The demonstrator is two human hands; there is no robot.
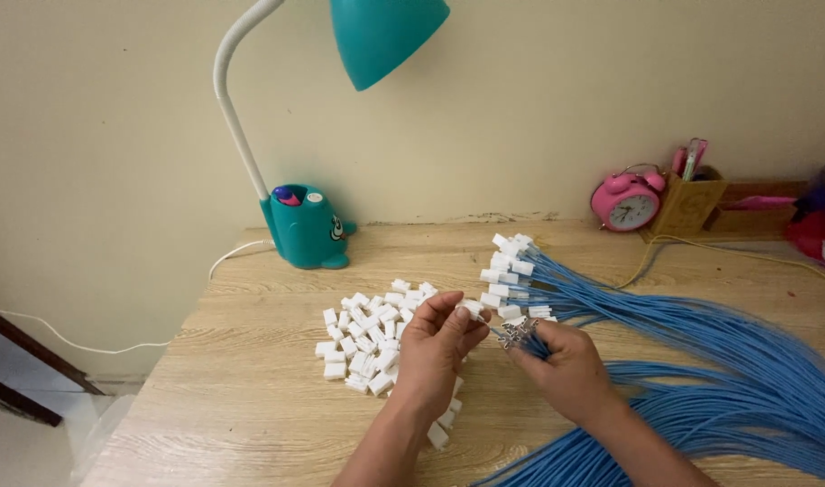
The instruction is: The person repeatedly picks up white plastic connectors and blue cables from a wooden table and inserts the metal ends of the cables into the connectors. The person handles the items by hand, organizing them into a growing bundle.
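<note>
My left hand [435, 347] pinches a small white plastic connector [473, 308] between thumb and fingers. My right hand [566, 361] grips a bundle of blue wires [701, 361] near their bare metal terminal ends [513, 332], which point toward the connector. The two hands are almost touching above the wooden desk [250, 397]. A pile of loose white connectors [367, 338] lies just left of my left hand. Behind my hands, other blue wires ending in fitted white connectors [511, 266] fan out on the desk.
A teal desk lamp [308, 225] stands at the back left, its white cord [236, 252] running off the desk. At the back right sit a pink alarm clock [627, 203] and a wooden pen holder [692, 203]. A yellow cable [701, 248] crosses the desk.
</note>
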